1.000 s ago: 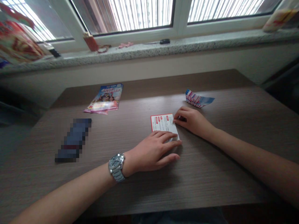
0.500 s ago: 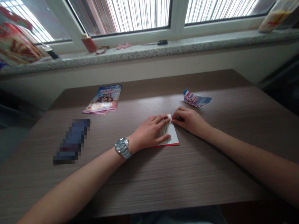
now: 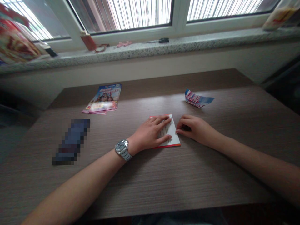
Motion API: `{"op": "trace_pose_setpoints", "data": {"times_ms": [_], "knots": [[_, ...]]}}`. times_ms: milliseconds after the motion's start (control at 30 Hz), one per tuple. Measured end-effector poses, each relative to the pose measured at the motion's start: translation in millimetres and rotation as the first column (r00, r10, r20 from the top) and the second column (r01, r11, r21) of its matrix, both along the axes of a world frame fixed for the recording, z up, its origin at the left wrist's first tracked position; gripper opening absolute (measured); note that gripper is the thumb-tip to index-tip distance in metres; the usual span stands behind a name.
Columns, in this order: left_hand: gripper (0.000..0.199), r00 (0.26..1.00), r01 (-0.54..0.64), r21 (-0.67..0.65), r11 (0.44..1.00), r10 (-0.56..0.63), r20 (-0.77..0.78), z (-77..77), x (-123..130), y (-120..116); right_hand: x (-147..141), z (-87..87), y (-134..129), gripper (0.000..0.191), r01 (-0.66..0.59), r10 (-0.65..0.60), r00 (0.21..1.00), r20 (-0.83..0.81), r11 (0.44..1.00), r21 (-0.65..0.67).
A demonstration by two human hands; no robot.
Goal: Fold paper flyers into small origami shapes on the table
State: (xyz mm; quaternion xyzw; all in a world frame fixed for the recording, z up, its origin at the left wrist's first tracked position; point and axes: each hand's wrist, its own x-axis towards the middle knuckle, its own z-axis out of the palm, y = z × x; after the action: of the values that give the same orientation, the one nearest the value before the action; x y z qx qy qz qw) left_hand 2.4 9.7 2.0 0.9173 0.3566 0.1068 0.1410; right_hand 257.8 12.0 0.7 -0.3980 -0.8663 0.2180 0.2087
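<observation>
Partly covered white leaflet (image 3: 173, 130), orange-red edging, small dark print

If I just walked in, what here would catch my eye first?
Probably the left hand, spread on a red-edged white paper near the table's middle, a silver watch on its wrist, with the right hand at the paper's right edge. Beyond, a bent blue leaflet lies toward the right, glossy leaflets toward the left; bright barred windows stand behind.
</observation>
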Motion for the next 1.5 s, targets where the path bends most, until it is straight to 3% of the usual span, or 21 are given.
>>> {"op": "trace_pose_setpoints", "data": {"times_ms": [333,533,600,667,800,1100,1333,1500], "knots": [[0.068,1.000,0.001,0.018,1.000,-0.001,-0.004,1.0,1,-1,6,1.1,-28,0.009,-0.082,0.083,0.996,0.024,0.996,-0.041],[0.067,1.000,-0.005,0.030,1.000,0.005,0.007,-0.6,0,-1,10,3.9,-31,0.008,-0.142,0.144,0.989,0.019,0.988,-0.061],[0.067,1.000,-0.003,0.040,0.999,0.002,0.020,-0.9,0,-1,10,5.8,-28,0.008,-0.141,0.139,0.990,-0.028,0.986,-0.092],[0.065,0.999,0.001,0.042,0.999,-0.003,0.041,-0.8,0,-1,9,6.7,-21,0.009,-0.067,0.060,0.996,-0.071,0.992,-0.104],[0.060,0.997,-0.013,0.029,0.999,0.011,0.075,-0.3,0,-3,3,2.8,-4,0.004,0.039,-0.039,0.995,-0.090,0.999,0.000],[0.056,0.993,-0.038,0.019,0.999,0.036,0.109,0.0,0,-4,-11,-6.4,26,0.005,0.094,-0.096,0.995,0.009,0.986,0.140],[0.055,0.992,-0.042,0.007,0.999,0.041,0.120,1.6,0,-5,-18,-4.7,56,0.009,0.147,-0.153,0.988,0.020,0.974,0.172],[0.055,0.991,-0.039,0.003,0.999,0.038,0.127,1.0,0,-4,-20,-7.7,64,0.008,0.164,-0.171,0.985,0.020,0.970,0.180]]}}
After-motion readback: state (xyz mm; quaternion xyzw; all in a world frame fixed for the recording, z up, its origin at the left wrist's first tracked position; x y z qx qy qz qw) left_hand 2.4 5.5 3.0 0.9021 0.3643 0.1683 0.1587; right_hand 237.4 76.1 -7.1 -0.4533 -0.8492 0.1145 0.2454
